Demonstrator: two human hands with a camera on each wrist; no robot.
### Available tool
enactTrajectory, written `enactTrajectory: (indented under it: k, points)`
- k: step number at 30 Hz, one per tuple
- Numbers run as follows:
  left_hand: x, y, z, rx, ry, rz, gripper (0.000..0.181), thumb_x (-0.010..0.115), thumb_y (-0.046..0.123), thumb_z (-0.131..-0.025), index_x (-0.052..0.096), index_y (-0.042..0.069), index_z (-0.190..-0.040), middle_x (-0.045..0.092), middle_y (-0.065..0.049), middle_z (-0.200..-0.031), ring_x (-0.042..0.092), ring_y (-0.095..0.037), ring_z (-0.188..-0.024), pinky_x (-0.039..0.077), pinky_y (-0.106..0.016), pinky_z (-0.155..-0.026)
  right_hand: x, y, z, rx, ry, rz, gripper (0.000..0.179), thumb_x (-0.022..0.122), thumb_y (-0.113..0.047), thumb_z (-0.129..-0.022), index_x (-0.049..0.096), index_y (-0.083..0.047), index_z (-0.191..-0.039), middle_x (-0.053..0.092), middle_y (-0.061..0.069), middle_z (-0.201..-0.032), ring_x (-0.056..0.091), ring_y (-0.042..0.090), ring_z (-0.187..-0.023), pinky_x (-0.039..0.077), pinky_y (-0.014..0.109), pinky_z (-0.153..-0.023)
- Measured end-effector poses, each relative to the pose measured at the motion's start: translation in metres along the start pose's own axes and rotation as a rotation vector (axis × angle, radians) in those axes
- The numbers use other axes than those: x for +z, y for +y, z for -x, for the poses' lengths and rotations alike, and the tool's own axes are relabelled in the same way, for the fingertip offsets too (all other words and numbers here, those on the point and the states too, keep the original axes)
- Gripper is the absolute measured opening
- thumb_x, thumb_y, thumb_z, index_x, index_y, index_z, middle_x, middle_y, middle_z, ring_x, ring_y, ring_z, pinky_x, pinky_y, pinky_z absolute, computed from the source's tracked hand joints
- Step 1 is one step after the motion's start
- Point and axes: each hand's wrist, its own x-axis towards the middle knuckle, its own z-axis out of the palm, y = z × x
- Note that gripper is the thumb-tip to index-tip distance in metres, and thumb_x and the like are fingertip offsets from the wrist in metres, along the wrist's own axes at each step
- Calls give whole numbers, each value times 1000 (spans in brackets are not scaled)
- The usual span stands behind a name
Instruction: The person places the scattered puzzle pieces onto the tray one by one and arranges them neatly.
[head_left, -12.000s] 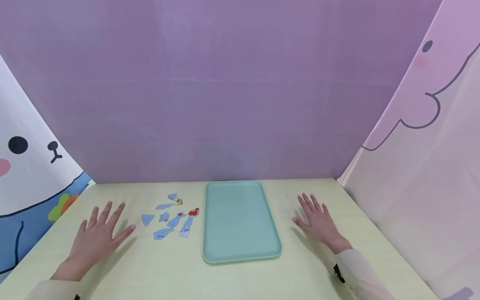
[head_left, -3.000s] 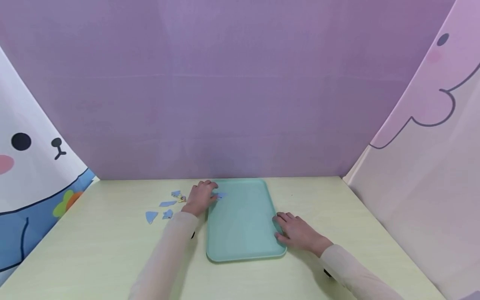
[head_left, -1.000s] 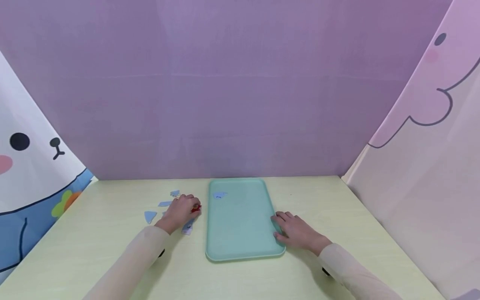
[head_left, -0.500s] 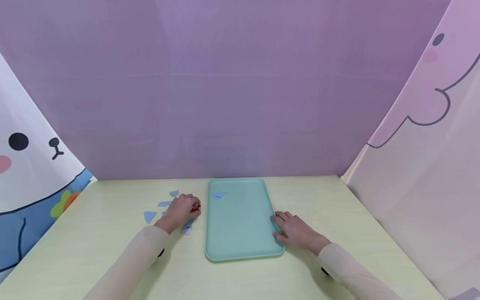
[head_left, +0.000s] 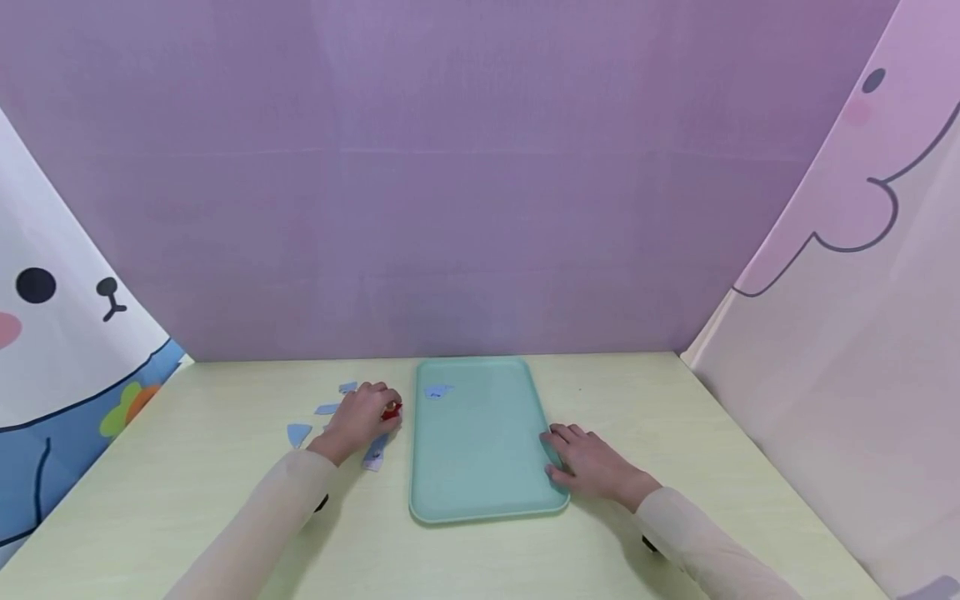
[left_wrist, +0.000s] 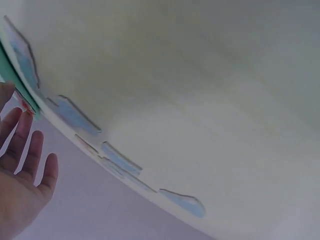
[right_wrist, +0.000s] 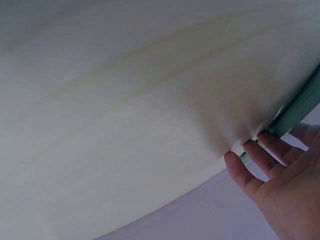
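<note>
I see the left hand [head_left: 358,421] pinch a red piece [head_left: 391,412]; the right hand [head_left: 597,464] touches the tray [head_left: 487,462], right edge.

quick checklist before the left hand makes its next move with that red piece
1. Red piece held between left hand thumb and fingers: ok.
2. Red piece fully clear of the table: cannot tell, the hand hides its underside.
3. Right hand at the tray: ok, at its right rim.
4. Bare room in the tray: ok, only one blue piece shows there, near the far left corner.
5. All pieces in the tray: not ok, the blue triangle, for one, lies on the table.
</note>
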Motion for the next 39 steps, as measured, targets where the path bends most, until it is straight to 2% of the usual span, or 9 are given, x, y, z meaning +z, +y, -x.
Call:
enactTrajectory:
  k: [6,17,27,39]
  points:
    - [-3,4,-7,27,29,-14,21,74,24,-75,68,12,-91,60,0,-83,52,-19,-74,45,-36,-60,1,0,0,2,0,-1,50,51,-35,-90,46,-5,-130,47,14,-131,45,31,-119,41,50,-91]
    - [-6,22,-22,38,-19,-28,22,72,26,-77,67,13,-95,60,0,-85,53,-18,-78,46,-36,-62,3,1,0,5,0,5,50,50,-36,-90,46,-6,-130,47,14,-131,45,31,-120,41,50,-91]
    - [1,45,-37,46,-49,-8,23,71,27,-78,67,14,-97,61,-1,-91,53,-20,-82,46,-37,-67,4,3,0,5,-1,-3,50,50,-36,-90,46,-5,-130,47,14,-132,45,31,-120,41,51,-91]
    - [11,67,-53,79,-28,32,24,72,25,-77,67,12,-97,62,-3,-90,56,-21,-82,49,-38,-70,4,3,0,-3,5,6,50,50,-35,-90,47,-5,-130,47,15,-131,45,31,-119,42,50,-89]
